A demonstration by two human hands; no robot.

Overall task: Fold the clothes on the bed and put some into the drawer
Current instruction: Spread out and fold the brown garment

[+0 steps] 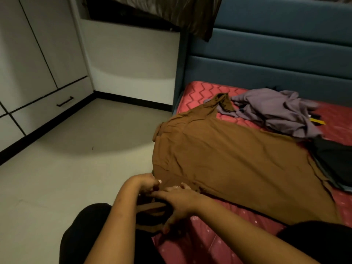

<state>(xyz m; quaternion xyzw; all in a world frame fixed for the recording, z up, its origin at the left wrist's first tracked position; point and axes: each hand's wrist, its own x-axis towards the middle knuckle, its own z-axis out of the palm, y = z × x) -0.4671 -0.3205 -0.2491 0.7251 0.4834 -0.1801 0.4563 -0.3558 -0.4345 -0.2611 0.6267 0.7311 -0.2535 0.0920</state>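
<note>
A large brown garment point(228, 161) lies spread flat along the left side of the red mattress point(341, 119). Its near end hangs bunched over the bed's corner. My left hand point(146, 182) pinches the garment's near edge at the mattress corner. My right hand point(179, 202) lies beside it, fingers spread over the bunched brown straps and folds, gripping them. A crumpled purple garment point(276, 111) sits farther back on the bed. A dark garment point(335, 159) lies at the right edge. The drawer point(53, 109) with a black handle is shut, low in the white wardrobe at the left.
A blue padded headboard point(276, 60) stands behind the bed. White wardrobe doors point(28, 44) line the left wall, with light floor tiles point(76, 149) between them and the bed. A dark brown cloth point(181, 12) hangs from above. A small yellow item point(318, 121) lies by the purple garment.
</note>
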